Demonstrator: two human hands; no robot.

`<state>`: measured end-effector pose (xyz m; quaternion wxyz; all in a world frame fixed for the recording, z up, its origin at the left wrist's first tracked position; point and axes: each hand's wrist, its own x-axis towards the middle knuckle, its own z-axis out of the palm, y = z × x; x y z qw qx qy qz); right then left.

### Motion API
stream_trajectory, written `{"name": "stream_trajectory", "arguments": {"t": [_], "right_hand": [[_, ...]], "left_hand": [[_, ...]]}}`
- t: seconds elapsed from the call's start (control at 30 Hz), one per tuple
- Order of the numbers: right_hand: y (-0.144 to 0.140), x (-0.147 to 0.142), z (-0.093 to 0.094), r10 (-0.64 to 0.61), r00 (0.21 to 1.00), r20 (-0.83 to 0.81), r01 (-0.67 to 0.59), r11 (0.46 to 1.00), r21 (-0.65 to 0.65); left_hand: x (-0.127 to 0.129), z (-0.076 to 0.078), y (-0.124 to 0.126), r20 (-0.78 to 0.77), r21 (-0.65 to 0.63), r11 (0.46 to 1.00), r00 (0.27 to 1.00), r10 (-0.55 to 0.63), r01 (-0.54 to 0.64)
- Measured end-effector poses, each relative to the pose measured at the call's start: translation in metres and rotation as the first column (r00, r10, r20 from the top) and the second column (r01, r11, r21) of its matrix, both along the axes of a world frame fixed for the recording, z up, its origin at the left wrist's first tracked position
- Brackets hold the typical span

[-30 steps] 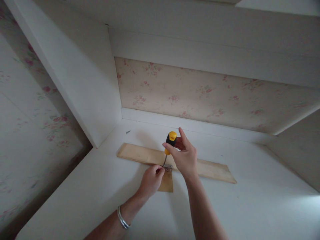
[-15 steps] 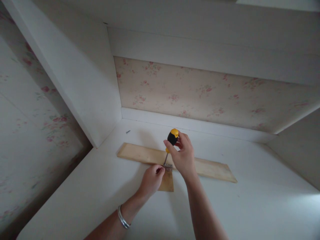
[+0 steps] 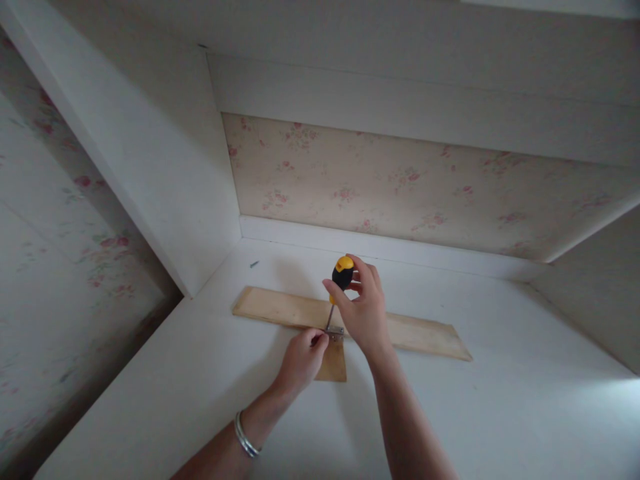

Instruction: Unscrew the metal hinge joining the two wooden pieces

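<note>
My right hand point(image 3: 364, 303) grips a screwdriver point(image 3: 343, 273) by its yellow and black handle. The shaft points down to a small metal hinge point(image 3: 336, 330) lying where two pieces of wood meet. A long wooden board point(image 3: 280, 307) runs crosswise, and a short wooden piece point(image 3: 336, 365) extends from its middle towards me. My left hand point(image 3: 303, 360) is closed in a pinch beside the hinge's left end, near the screwdriver tip. What its fingertips hold, if anything, is hidden.
A loose screw point(image 3: 255, 264) lies on the white surface point(image 3: 200, 373) behind the board's left end. A white side panel point(image 3: 165, 147) rises at the left. Behind the surface runs a low white ledge point(image 3: 400, 249) under flowered wallpaper point(image 3: 345, 193).
The screwdriver handle has turned a little in my right hand, and its fingers have shifted around it. My left hand stays beside the hinge. The whole view has shifted slightly.
</note>
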<state>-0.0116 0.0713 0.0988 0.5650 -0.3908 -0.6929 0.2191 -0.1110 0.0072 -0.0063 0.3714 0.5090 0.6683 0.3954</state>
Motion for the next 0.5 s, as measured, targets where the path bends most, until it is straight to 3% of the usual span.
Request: {"name": "stream_trajectory", "arguments": {"t": [0.17, 0.27, 0.37, 0.5], "right_hand": [[0.0032, 0.0066, -0.0067, 0.156, 0.987, -0.029, -0.158, 0.981, -0.114], [0.0006, 0.0046, -0.0060, 0.186, 0.982, -0.032, -0.189, 0.975, -0.116], [-0.0006, 0.0009, -0.0033, 0.118, 0.993, -0.006, -0.118, 0.992, -0.040], [0.0026, 0.0004, -0.0039, -0.096, 0.995, 0.038, 0.096, 0.995, 0.012]], "left_hand": [[-0.0006, -0.0016, -0.0001, -0.007, 0.023, 1.000, 1.000, -0.009, 0.009], [-0.0008, -0.0031, -0.0004, 0.001, 0.028, 1.000, 1.000, -0.012, 0.012], [-0.0008, -0.0043, -0.0005, 0.007, 0.024, 1.000, 1.000, -0.008, 0.007], [-0.0009, -0.0046, -0.0002, 0.004, 0.017, 1.000, 1.000, -0.004, 0.004]]}}
